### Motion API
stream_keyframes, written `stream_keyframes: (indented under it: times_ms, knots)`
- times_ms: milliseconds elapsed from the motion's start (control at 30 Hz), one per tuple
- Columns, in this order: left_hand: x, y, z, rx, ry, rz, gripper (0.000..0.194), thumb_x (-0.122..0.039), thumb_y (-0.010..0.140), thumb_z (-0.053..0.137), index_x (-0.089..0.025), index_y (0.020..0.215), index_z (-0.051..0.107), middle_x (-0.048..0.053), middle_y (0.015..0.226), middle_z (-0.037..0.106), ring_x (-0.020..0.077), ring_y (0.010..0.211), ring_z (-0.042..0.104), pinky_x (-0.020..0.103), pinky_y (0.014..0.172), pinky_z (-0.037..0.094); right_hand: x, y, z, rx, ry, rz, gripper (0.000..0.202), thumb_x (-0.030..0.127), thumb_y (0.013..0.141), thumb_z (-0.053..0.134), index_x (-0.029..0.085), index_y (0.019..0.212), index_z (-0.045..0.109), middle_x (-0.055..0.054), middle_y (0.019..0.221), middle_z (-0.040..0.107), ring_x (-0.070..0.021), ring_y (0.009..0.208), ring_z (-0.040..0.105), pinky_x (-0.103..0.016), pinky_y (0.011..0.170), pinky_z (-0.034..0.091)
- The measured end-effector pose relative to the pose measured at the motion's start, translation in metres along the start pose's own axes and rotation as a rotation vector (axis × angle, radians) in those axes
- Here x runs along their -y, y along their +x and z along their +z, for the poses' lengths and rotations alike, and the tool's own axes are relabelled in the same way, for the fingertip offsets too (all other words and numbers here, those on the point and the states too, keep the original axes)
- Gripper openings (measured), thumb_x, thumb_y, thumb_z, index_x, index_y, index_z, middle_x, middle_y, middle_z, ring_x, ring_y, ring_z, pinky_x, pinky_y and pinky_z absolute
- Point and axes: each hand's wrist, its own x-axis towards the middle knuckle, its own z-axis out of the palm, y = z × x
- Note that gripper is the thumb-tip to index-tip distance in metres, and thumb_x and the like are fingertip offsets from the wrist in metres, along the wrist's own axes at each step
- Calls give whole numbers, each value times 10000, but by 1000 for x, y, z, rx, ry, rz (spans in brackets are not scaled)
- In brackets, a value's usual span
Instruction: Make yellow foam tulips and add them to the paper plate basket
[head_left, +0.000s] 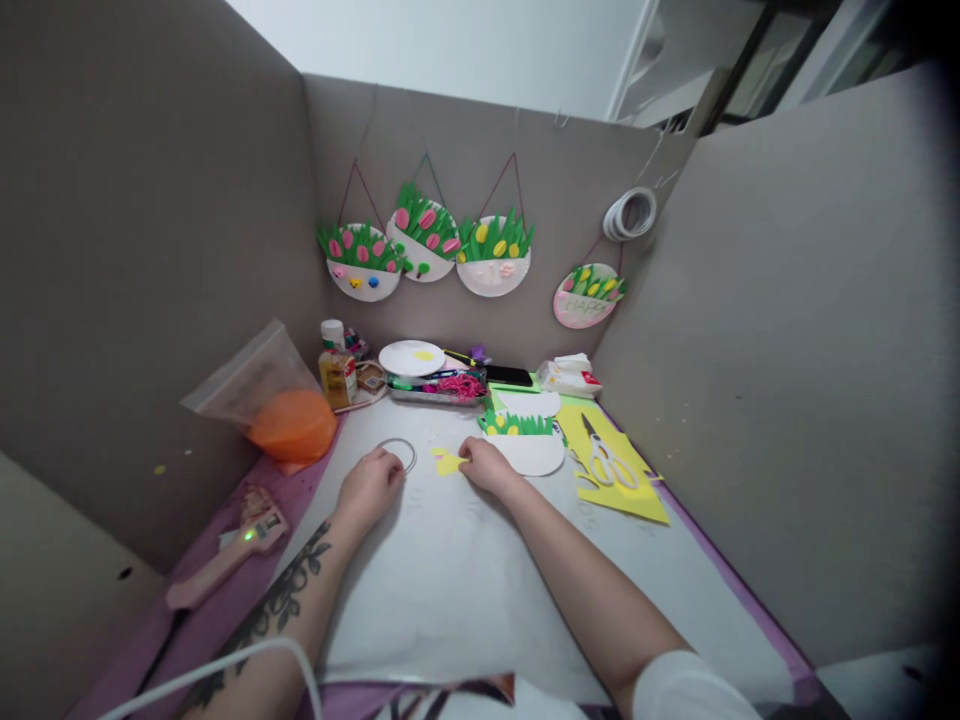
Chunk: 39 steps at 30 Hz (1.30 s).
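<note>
My left hand (373, 482) rests at a thin grey ring of tape (407, 455) on the white table paper, its fingers closed around the ring's near-left edge. To the right, the fingers of my right hand (481, 465) are pinched at the right end of a small yellow paper piece (447, 462). Just beyond my right hand lies a white half-plate (536, 455) with green paper grass (525, 424) and yellow paper flowers along its top. White-handled scissors (611, 468) lie on yellow paper (637, 503) at the right.
A pink glue gun (217, 572) with a green light and a bag of orange material (289, 425) are at the left. A metal tray (435, 396), a bottle (337, 378) and a phone (510, 376) line the back. Finished plate baskets (493, 278) hang on the grey partition.
</note>
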Motion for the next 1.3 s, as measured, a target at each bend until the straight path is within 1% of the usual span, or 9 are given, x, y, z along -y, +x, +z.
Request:
stream_keyframes:
  times_ms: [267, 367, 500, 600, 733, 833, 1067, 1167, 1300]
  knots:
    - [5, 3, 3, 41, 30, 115, 248, -234, 811, 450, -237, 816, 697, 45, 887, 656, 193, 876, 554, 279, 801, 391, -6, -6, 0, -97, 182, -2, 144, 145, 684, 559, 178, 791, 649, -4, 702, 626, -127, 672, 546, -213, 628, 386]
    - [9, 3, 0, 30, 127, 58, 265, -214, 807, 440, -241, 830, 702, 51, 866, 670, 220, 881, 545, 303, 789, 386, -10, -5, -1, -161, 284, 10, 149, 169, 700, 539, 171, 797, 652, -14, 722, 636, -135, 693, 560, -230, 666, 412]
    - [13, 1, -5, -58, 227, -78, 273, -206, 808, 426, -201, 840, 697, 92, 908, 660, 253, 884, 535, 340, 774, 383, -13, -3, -2, -257, 589, 51, 114, 245, 684, 536, 161, 693, 612, -9, 666, 607, -143, 651, 541, -254, 632, 428]
    - [10, 0, -7, -109, 212, -97, 272, -213, 815, 417, -191, 867, 683, 96, 956, 645, 247, 915, 527, 337, 798, 384, -11, -5, -2, -223, 769, 77, 143, 301, 692, 518, 164, 667, 549, 16, 598, 550, -117, 556, 504, -227, 530, 409]
    - [2, 2, -2, -85, 85, 21, 237, -226, 803, 447, -194, 851, 677, 76, 933, 644, 231, 910, 529, 327, 817, 395, -4, -9, -3, -139, 969, 125, 140, 307, 698, 497, 178, 750, 513, 48, 558, 489, -98, 475, 487, -185, 421, 358]
    - [-6, 3, 4, -50, -100, 95, 221, -242, 796, 464, -190, 833, 676, 66, 893, 648, 208, 884, 547, 315, 820, 405, 5, -14, -5, -99, 918, 72, 155, 226, 698, 460, 177, 799, 567, 34, 605, 517, -93, 497, 494, -185, 433, 376]
    - [-26, -3, 12, -16, -401, 98, 244, -350, 774, 494, -178, 822, 660, 48, 835, 648, 176, 791, 572, 275, 716, 427, 37, -32, 4, -92, 785, -228, 257, 135, 703, 472, 172, 905, 627, -9, 806, 634, -125, 745, 576, -266, 723, 464]
    - [-28, -3, 13, 6, -435, 24, 239, -345, 753, 489, -161, 747, 641, 30, 735, 638, 162, 697, 567, 258, 645, 420, 42, -35, 6, -84, 824, -258, 277, 123, 728, 442, 177, 947, 602, -16, 849, 648, -129, 790, 592, -276, 761, 464]
    - [-25, 1, 13, 28, -513, -102, 246, -335, 717, 497, -143, 732, 649, 27, 692, 646, 162, 659, 574, 249, 607, 418, 37, -31, 3, -213, 787, -175, 238, 139, 743, 437, 175, 907, 606, -36, 929, 634, -139, 840, 572, -272, 753, 453]
